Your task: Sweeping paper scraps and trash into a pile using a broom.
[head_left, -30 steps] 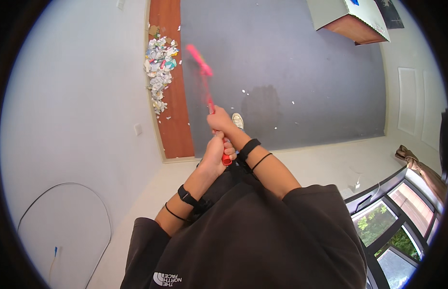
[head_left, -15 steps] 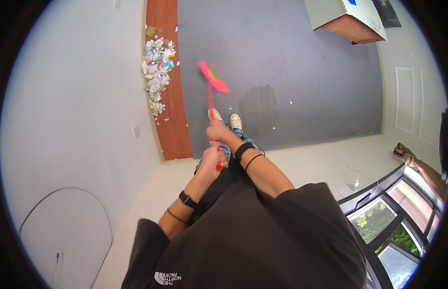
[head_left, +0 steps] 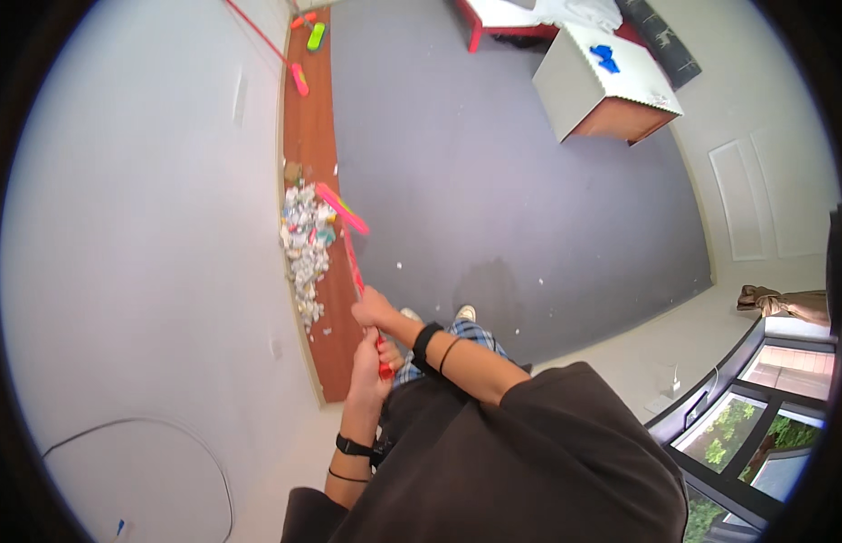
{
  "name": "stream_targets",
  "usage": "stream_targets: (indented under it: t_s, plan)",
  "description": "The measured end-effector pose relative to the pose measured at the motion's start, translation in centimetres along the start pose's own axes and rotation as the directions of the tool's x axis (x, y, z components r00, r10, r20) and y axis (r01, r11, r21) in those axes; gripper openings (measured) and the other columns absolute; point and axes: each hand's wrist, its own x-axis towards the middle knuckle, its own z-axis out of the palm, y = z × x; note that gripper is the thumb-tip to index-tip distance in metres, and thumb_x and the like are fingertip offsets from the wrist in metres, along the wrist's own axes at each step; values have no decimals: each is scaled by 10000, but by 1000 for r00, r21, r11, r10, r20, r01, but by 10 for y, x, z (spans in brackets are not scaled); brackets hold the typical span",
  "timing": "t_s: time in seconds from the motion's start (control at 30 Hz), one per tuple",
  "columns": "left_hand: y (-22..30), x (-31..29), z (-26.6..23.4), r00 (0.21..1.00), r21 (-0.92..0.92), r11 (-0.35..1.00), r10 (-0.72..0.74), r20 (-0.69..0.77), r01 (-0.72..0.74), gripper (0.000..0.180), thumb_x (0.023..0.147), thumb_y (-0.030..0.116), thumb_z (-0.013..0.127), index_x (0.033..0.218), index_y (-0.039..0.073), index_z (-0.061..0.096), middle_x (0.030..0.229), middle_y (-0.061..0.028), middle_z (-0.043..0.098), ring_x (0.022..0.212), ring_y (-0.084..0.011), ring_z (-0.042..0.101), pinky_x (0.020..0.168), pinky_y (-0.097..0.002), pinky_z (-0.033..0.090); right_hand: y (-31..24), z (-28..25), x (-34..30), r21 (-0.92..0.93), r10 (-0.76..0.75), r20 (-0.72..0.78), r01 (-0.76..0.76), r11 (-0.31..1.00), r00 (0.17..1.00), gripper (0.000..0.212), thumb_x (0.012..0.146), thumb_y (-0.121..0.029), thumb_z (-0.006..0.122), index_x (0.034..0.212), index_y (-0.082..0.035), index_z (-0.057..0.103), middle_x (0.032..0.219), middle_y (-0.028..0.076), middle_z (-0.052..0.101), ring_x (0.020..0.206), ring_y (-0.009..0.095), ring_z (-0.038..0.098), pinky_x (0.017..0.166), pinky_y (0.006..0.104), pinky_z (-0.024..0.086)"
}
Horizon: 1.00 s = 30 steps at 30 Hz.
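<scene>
Both my hands grip the red handle of a broom [head_left: 354,270] with a pink head. My left hand [head_left: 370,366] is wrapped round the handle's near end, and my right hand [head_left: 375,309] is closed on it a little farther along. The broom head [head_left: 345,211] is at the right edge of a pile of white and coloured paper scraps [head_left: 303,249], partly over the reddish-brown floor strip [head_left: 333,371] where the pile lies along the left wall. Whether the bristles touch the floor cannot be made out.
Farther up the strip, a second pink broom [head_left: 299,80] leans by the wall, near a green brush head [head_left: 317,36]. A white box-like cabinet [head_left: 593,86] with a blue item [head_left: 604,59] on top stands far right. Small scraps dot the grey floor [head_left: 439,145].
The broom head has swung left from the grey floor to the edge of the scrap pile, my hands moving with it. My view has tilted up, bringing the far brooms into sight.
</scene>
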Motion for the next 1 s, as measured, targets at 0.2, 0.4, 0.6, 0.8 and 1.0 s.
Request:
stream_targets:
  t_s: [0.2, 0.4, 0.6, 0.8, 1.0]
  plan:
    - [-2, 41, 21, 974, 76, 976, -210, 87, 204, 281, 926, 318, 394, 735, 113, 392, 514, 60, 332, 362, -33, 298, 324, -190, 274, 32, -54, 14, 60, 230, -67, -226, 972, 971, 558, 716, -192, 523, 1144, 110, 333, 1042, 327, 525, 1014, 413, 522, 862, 411, 426]
    - [-5, 94, 90, 910, 329, 875, -404, 96, 354, 250, 925, 278, 408, 731, 131, 354, 520, 57, 318, 372, -43, 282, 341, -195, 264, 46, -134, 46, 118, 340, -258, -319, 940, 905, 522, 708, -153, 515, 1135, 92, 344, 943, 306, 568, 901, 376, 587, 787, 402, 465]
    - [-32, 160, 226, 911, 425, 841, -404, 81, 335, 204, 919, 222, 424, 743, 149, 349, 512, 63, 314, 375, -42, 291, 338, -196, 266, 74, -257, 113, 198, 301, -391, -240, 950, 869, 346, 697, -112, 502, 976, 88, 465, 834, 263, 601, 739, 331, 633, 660, 375, 495]
    - [-30, 217, 337, 839, 367, 831, -508, 194, 418, 163, 927, 211, 412, 767, 184, 398, 513, 64, 310, 359, -26, 296, 319, -185, 271, 54, -383, 146, 697, 382, -169, -164, 698, 909, 312, 707, -102, 479, 944, 101, 493, 664, 218, 595, 487, 262, 596, 537, 348, 489]
    - [-34, 258, 406, 851, 342, 854, -478, 216, 392, 223, 917, 274, 434, 754, 122, 417, 502, 57, 328, 343, -34, 307, 301, -181, 279, 45, -442, 195, 314, 358, -583, -205, 927, 729, 269, 694, -88, 525, 893, 92, 511, 769, 266, 595, 749, 398, 612, 650, 402, 491]
